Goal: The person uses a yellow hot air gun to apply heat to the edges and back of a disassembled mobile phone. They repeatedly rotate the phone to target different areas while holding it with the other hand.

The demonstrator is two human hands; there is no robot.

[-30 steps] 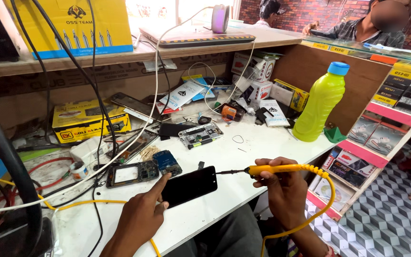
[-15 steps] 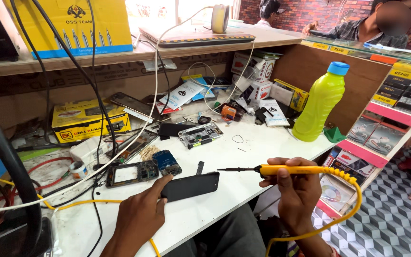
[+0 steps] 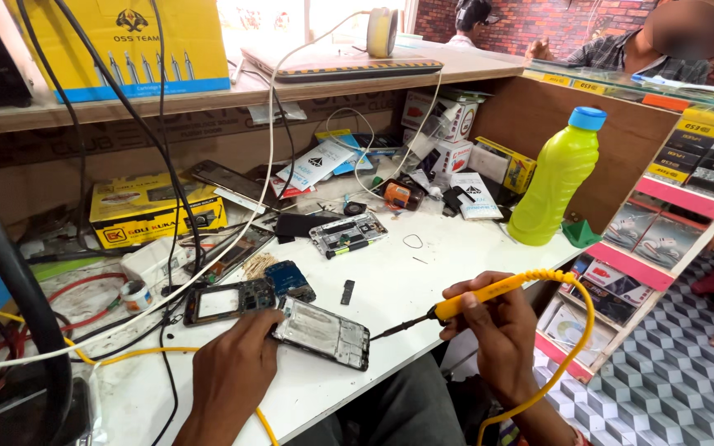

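— Holding anything, that right hand [image 3: 502, 326]?

— Yes. Its fingers are closed around the yellow handle of a soldering iron [image 3: 456, 306], gripped like a pen. The dark tip points left and down toward the phone [image 3: 322, 332], and ends just beside its right edge; I cannot tell whether it touches.

— And the phone?

— It lies flat on the white bench [image 3: 423, 264], near the front edge, between the two hands. Its silvery side faces up, inside a dark rim, and it sits at a slant.

— The left hand [image 3: 237, 372]?

— It rests on the bench at the phone's left end. The fingertips press against that end, half curled, steadying it rather than wrapping around it.

— What's close by?

— A bare phone frame [image 3: 223, 302] with a pale opening lies just behind the left hand, and a blue circuit board [image 3: 289, 281] sits beside it. A small black strip [image 3: 347, 291] lies alone a little behind the phone. Farther back is another opened phone [image 3: 347, 234]. A green bottle [image 3: 557, 177] with a blue cap stands upright at the right end, well apart from the hands.

— The iron's cord?

— A yellow cord [image 3: 576, 330] loops from the handle's rear, down past the right wrist.
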